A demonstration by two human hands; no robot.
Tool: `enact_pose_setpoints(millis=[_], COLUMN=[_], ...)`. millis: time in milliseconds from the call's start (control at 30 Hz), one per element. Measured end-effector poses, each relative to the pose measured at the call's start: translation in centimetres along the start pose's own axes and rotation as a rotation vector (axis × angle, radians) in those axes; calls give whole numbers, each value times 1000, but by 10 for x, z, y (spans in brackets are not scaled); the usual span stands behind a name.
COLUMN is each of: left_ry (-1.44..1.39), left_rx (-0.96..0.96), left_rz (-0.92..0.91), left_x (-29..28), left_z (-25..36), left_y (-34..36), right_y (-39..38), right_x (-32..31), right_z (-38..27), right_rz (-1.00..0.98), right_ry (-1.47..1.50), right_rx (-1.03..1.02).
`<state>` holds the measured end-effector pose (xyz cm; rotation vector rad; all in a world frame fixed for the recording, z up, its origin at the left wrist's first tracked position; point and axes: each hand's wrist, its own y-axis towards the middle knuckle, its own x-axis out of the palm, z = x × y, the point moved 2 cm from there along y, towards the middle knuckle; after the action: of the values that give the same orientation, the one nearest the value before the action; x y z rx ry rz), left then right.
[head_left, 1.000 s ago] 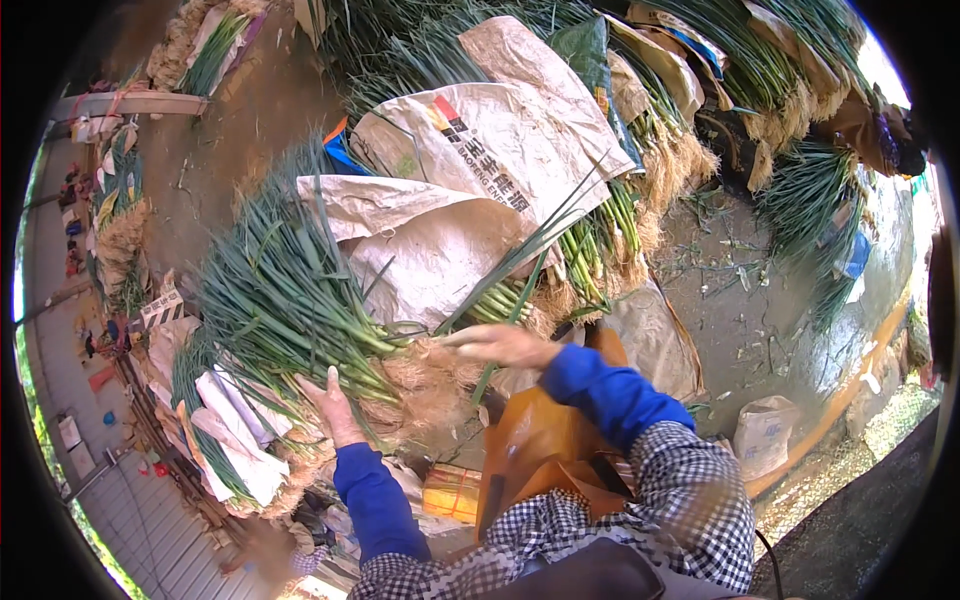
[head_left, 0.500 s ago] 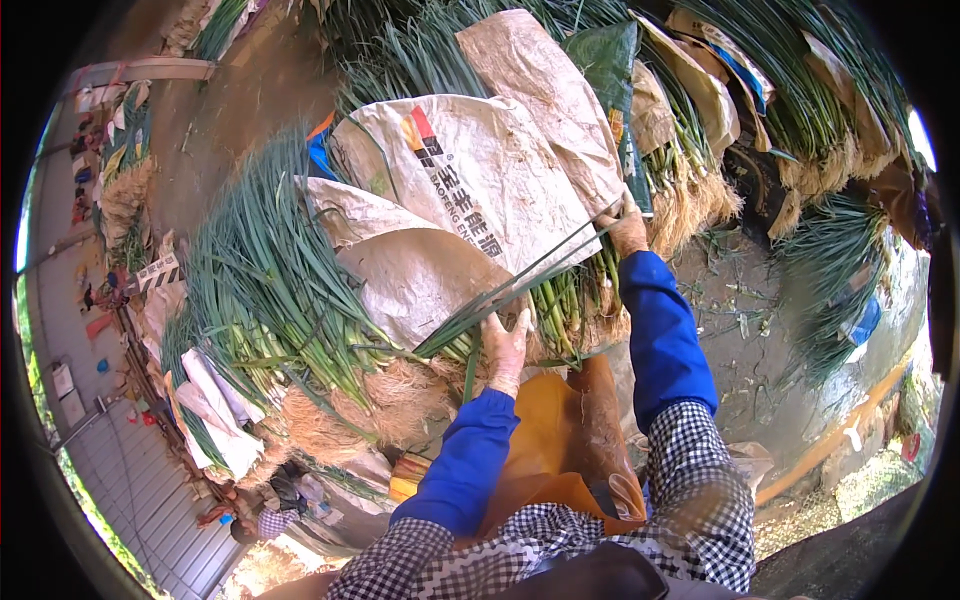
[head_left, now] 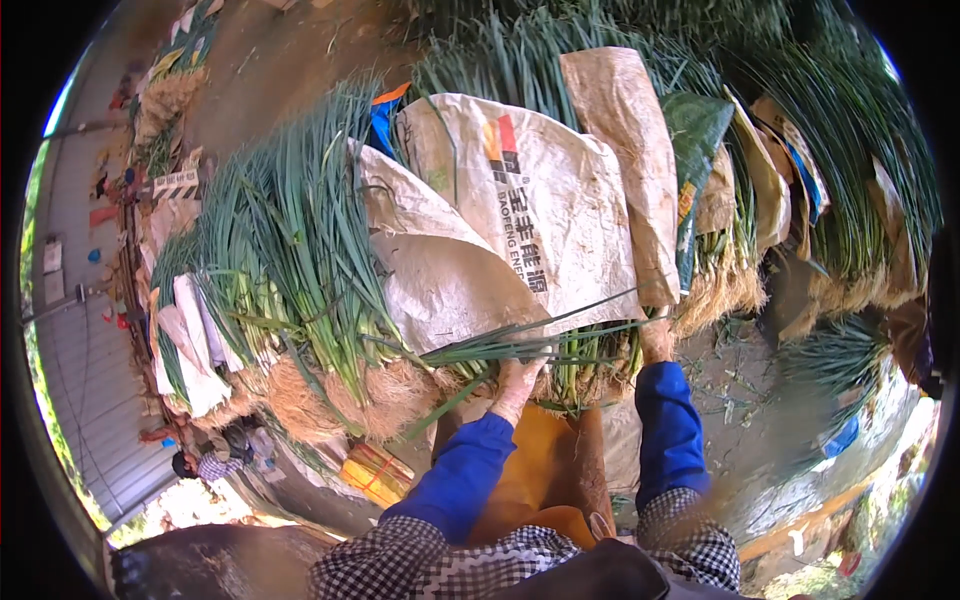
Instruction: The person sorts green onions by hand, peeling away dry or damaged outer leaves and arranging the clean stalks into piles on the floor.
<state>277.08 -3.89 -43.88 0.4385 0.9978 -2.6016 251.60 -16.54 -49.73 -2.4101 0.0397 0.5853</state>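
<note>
"Done and left?"
"The green-onion pile (head_left: 300,230), ten to twelve o'clock, looks part covered by one white sack (head_left: 575,205); the rest seems left bare."
"Counts?"
"Two hands: left hand (head_left: 518,382) grasps several onion leaves (head_left: 480,346), seemingly unknotted, at the sack's six o'clock; right hand (head_left: 656,342) at their three-o'clock end, grip hidden."

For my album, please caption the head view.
Left hand and right hand beside long green leafy stalks partly beneath a stained white woven sack.
</note>
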Motion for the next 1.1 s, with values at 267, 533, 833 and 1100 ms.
enact_pose_setpoints(millis=[267,533,833,1100], left_ry=[-1105,-400,-892,-772], left_rx=[-147,79,-113,-101], left_rz=[179,-278,-185,-484], left_x=[42,-8,-9,-5], left_z=[25,-1,41,50], left_y=[0,18,1,9], right_y=[-32,5,-58,-38], right_x=[13,-19,-28,18], right_z=[4,57,2,58], right_rz=[88,-318,-602,-393], right_ry=[-272,3,404,824], right_rx=[-31,-49,21,451])
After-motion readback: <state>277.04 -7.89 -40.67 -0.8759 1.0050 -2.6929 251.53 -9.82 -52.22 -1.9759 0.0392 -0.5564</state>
